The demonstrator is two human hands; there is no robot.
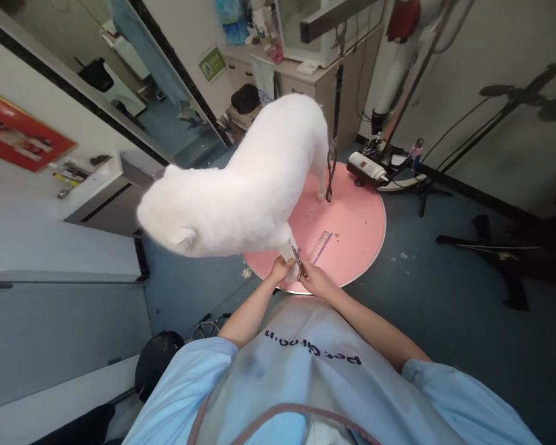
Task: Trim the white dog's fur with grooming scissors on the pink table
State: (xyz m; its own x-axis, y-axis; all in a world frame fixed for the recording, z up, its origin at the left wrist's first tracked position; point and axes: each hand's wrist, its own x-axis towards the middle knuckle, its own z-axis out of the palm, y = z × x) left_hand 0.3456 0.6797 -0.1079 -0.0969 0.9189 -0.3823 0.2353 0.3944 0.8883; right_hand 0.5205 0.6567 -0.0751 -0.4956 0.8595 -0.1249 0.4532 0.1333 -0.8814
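A white dog (259, 179) stands on a round pink grooming table (356, 241), its head toward the left. My left hand (282, 270) is closed around the lower part of the dog's front leg, close to the table's near edge. In my right hand (315, 279) is a pair of scissors (296, 254), with the blades pointing up along that same leg. Whether the blades are apart is too small to tell. A comb (321, 246) with a purple edge lies flat on the table, just beyond my right hand.
A dark leash (336, 117) hangs from a metal arm (333, 21) beside the dog's rear. At the table's right stands a white bottle (367, 167). Hair clumps (246, 272) lie at the left edge. A mirror (167, 123) leans behind, left of a cabinet (296, 77).
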